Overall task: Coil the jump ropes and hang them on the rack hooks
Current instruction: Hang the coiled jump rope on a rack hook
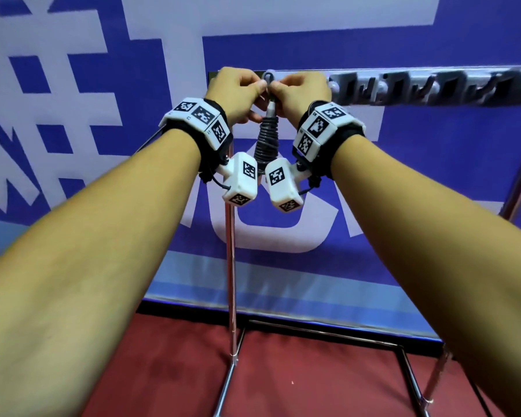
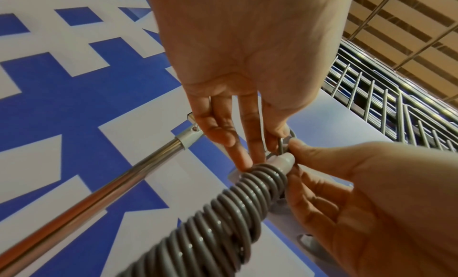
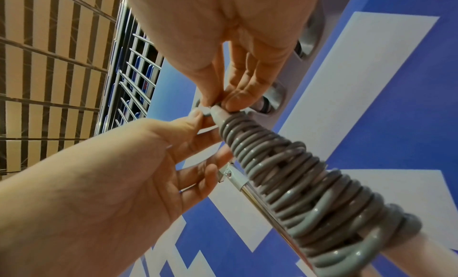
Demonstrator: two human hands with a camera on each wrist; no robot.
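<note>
Here both arms reach up, left hand [image 1: 238,91] and right hand [image 1: 301,93] pinching the grey coiled plastic jump rope [image 1: 266,139] beside the grey rack's free hooks [image 1: 433,85].

Rack hooks [image 1: 433,87] blur rightward; fingers [image 1: 254,85] hide the rope's loop.

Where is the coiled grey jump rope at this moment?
In the head view, the jump rope hangs centre frame between the left hand and right hand, which pinch its top loop at the left end of the hook rack.
</note>
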